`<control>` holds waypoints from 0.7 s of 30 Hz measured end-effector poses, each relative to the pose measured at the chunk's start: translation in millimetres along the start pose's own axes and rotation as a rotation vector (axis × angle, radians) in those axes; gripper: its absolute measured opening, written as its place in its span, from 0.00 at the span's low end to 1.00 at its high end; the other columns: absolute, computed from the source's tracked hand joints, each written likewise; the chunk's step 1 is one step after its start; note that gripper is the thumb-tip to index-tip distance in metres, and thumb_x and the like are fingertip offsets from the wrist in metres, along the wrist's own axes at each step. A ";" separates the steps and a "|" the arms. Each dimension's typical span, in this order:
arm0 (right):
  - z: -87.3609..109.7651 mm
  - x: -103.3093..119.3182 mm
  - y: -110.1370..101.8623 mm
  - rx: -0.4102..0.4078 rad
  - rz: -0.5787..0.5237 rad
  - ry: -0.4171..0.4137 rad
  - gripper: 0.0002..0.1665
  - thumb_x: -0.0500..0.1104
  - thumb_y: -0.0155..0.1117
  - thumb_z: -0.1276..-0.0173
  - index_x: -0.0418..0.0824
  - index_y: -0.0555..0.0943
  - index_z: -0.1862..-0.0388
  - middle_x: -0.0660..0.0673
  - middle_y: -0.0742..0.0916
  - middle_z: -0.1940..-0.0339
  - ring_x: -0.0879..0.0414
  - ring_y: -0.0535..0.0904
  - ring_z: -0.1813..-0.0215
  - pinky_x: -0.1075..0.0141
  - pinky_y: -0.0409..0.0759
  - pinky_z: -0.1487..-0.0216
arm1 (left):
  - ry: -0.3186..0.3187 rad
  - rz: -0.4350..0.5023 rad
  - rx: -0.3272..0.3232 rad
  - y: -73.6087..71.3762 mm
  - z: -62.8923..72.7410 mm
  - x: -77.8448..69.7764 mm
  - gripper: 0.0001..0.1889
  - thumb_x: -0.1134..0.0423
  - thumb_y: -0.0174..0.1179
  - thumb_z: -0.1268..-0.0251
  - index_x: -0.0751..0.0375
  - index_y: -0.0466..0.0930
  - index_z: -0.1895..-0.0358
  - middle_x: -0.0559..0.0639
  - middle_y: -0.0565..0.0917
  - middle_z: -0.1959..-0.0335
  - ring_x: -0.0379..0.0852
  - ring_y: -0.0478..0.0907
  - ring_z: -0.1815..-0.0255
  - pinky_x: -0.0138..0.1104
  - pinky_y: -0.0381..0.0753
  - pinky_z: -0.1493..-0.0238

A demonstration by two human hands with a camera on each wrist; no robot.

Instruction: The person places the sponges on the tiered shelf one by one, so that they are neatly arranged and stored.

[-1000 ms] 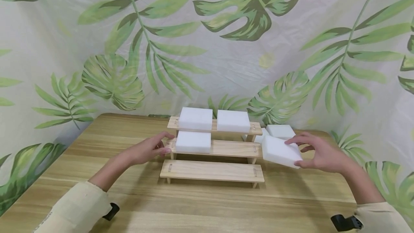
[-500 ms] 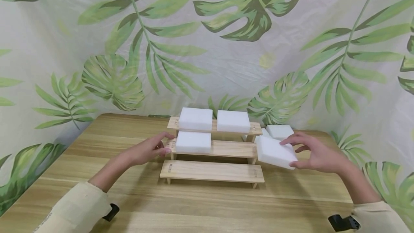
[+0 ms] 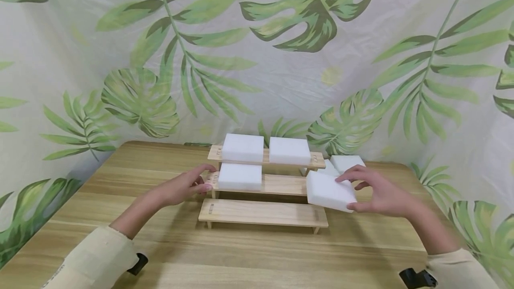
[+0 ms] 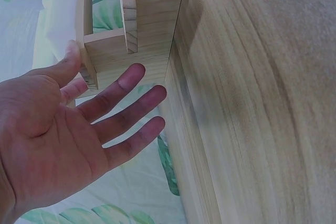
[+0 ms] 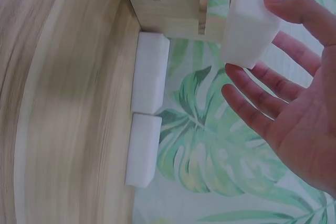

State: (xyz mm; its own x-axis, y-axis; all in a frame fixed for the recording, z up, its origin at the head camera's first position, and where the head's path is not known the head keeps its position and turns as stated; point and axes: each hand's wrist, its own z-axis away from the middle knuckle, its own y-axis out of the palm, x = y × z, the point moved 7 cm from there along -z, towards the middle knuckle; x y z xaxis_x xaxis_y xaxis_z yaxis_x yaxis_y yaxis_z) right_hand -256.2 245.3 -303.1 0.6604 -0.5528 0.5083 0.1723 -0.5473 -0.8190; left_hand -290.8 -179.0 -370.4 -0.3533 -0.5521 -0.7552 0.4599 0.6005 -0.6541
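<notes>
A three-step wooden display stand (image 3: 263,211) stands on the table. My left hand (image 3: 182,185) pinches the left end of its middle step between thumb and index finger; in the left wrist view the other fingers (image 4: 128,114) stretch out loosely. My right hand (image 3: 377,191) holds a white foam block (image 3: 330,190), thumb and fingers on its right side. This block is tilted and hangs by the right end of the middle step, hiding that end. On the middle step's left part lies another foam block (image 3: 240,176). The top step carries two, a left block (image 3: 242,147) and a right block (image 3: 290,150).
Two more foam blocks lie on the table behind the stand's right side, a near block (image 5: 149,72) and a far block (image 5: 143,149). The wood-grain table (image 3: 241,258) runs back to a leaf-patterned cloth (image 3: 281,79) hanging behind it.
My right hand has moved left with the foam block, from beside the stand to over the middle step's right end. The left hand has stayed in place.
</notes>
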 end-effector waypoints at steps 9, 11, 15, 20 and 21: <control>-13.5 6.7 15.4 0.013 -0.007 0.013 0.29 0.40 0.84 0.45 0.44 0.84 0.44 0.46 0.83 0.45 0.57 0.77 0.44 0.53 0.85 0.51 | -0.009 -0.003 0.000 0.5 0.1 0.3 0.26 0.59 0.53 0.17 0.66 0.59 0.26 0.57 0.83 0.60 0.55 0.81 0.56 0.48 0.78 0.56; -16.8 8.4 18.0 0.016 -0.005 0.016 0.30 0.40 0.84 0.45 0.43 0.84 0.44 0.46 0.83 0.45 0.56 0.77 0.44 0.52 0.85 0.51 | -0.008 -0.001 0.001 0.7 0.2 0.3 0.26 0.59 0.53 0.17 0.66 0.59 0.25 0.57 0.83 0.60 0.55 0.81 0.56 0.49 0.78 0.55; -22.8 11.1 22.1 0.015 0.005 0.019 0.30 0.40 0.84 0.46 0.43 0.84 0.44 0.47 0.83 0.46 0.54 0.77 0.44 0.52 0.84 0.51 | -0.007 0.001 0.001 0.9 -0.1 0.7 0.26 0.59 0.53 0.17 0.66 0.58 0.25 0.56 0.83 0.61 0.55 0.81 0.56 0.49 0.78 0.56; -29.1 15.4 26.7 0.008 0.023 0.011 0.29 0.40 0.84 0.46 0.42 0.84 0.44 0.46 0.84 0.46 0.51 0.79 0.45 0.55 0.84 0.52 | -0.009 -0.001 0.000 0.8 0.2 0.8 0.26 0.59 0.53 0.17 0.66 0.58 0.25 0.56 0.83 0.60 0.55 0.81 0.55 0.50 0.78 0.55; -30.3 16.2 27.7 0.007 0.024 0.008 0.29 0.40 0.84 0.46 0.42 0.84 0.44 0.45 0.84 0.46 0.51 0.80 0.46 0.55 0.84 0.52 | -0.010 -0.001 0.000 0.8 0.3 0.8 0.26 0.59 0.53 0.17 0.66 0.58 0.25 0.56 0.84 0.60 0.55 0.81 0.55 0.50 0.78 0.54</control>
State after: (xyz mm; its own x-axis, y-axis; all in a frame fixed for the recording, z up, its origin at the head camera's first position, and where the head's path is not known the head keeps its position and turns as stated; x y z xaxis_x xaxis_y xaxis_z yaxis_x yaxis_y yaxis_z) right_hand -262.9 202.2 -309.5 0.6582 -0.5711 0.4906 0.1615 -0.5293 -0.8329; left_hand -290.5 -179.2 -371.6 -0.3459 -0.5582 -0.7541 0.4594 0.6000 -0.6549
